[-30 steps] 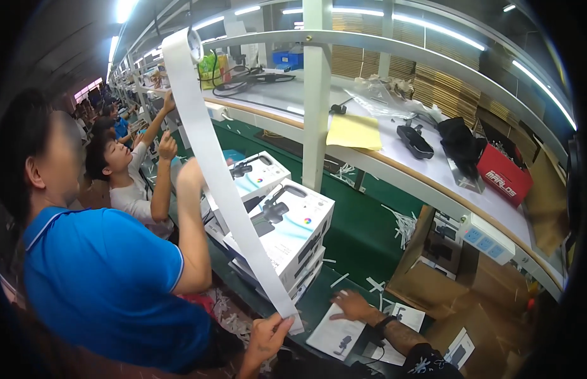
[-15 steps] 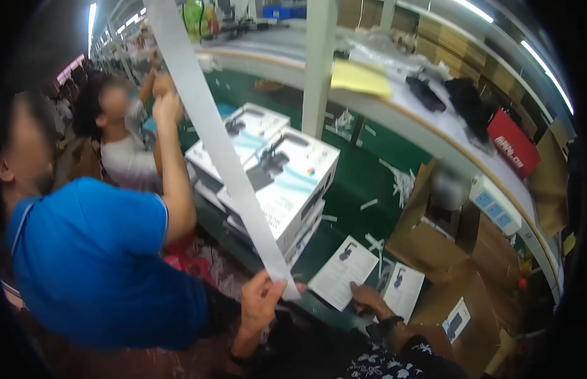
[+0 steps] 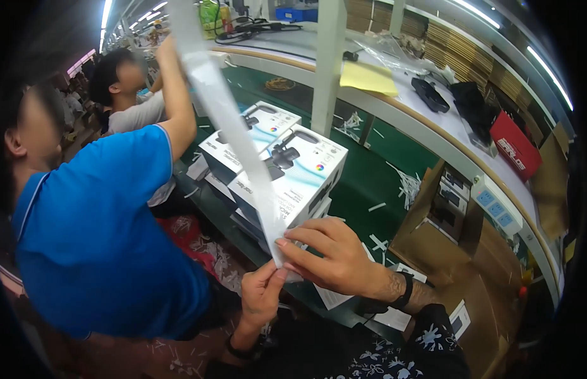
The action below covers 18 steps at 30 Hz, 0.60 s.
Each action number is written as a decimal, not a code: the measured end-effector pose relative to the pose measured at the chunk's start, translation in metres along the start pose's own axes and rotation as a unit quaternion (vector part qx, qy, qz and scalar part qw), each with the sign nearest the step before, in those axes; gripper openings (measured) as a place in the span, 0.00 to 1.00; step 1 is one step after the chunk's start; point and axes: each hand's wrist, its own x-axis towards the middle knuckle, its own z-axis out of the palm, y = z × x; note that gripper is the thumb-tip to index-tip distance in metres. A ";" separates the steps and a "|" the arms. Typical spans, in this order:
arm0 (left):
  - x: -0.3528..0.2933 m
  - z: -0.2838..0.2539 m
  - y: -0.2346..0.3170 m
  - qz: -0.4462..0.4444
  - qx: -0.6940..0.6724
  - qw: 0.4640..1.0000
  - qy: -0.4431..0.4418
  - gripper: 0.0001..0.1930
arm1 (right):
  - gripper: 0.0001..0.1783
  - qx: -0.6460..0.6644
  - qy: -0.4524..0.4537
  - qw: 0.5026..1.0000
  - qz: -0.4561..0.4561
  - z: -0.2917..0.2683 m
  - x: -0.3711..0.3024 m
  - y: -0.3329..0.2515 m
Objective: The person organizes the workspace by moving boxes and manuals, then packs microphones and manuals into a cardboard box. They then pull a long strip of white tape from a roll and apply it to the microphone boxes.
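A long white strip (image 3: 243, 139), like paper or a roll of seal labels, slants from the top of the view down to my hands. My left hand (image 3: 258, 298) pinches its lower end between thumb and fingers. Beside it, my right hand (image 3: 337, 258) has fingertips closed on the same end from the right. Behind the strip stand stacked white printed boxes (image 3: 318, 158) with pictures of a black device. Below my right forearm lies a white printed sheet (image 3: 333, 298), partly covered; another white sheet (image 3: 394, 318) lies next to it.
On the left, a co-worker in a blue shirt (image 3: 103, 221) reaches forward; another person (image 3: 138, 114) sits beyond. An open brown carton (image 3: 410, 218) holding boxes stands right, near a power strip (image 3: 495, 205). A white post (image 3: 328, 69) rises beside the shelf. Paper scraps (image 3: 407, 183) litter the green bench.
My right hand has left the printed sheet and come up to the strip's lower end beside my left hand. The co-worker's raised arm has shifted slightly, and the view has moved a little.
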 end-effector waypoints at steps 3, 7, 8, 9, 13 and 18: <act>-0.002 0.000 0.008 0.023 -0.026 0.999 0.026 0.10 | 0.22 0.000 -0.058 0.997 -0.052 -0.002 0.007 0.002; -0.002 -0.016 0.016 0.022 0.066 0.997 -0.011 0.09 | 0.23 0.003 -0.099 0.992 -0.078 -0.002 0.008 0.008; -0.002 -0.018 0.015 0.068 0.141 0.987 -0.040 0.09 | 0.23 -0.007 -0.132 0.987 -0.091 -0.004 0.008 0.009; 0.001 -0.020 0.015 0.112 0.214 0.968 -0.068 0.08 | 0.23 -0.017 -0.165 0.981 -0.102 -0.004 0.010 0.010; 0.007 -0.015 0.021 0.203 0.215 0.953 -0.062 0.03 | 0.21 -0.013 -0.232 0.965 -0.123 -0.008 0.013 0.015; 0.006 -0.018 0.021 0.201 0.208 0.951 -0.106 0.05 | 0.21 0.081 -0.284 0.950 -0.104 -0.017 0.018 0.022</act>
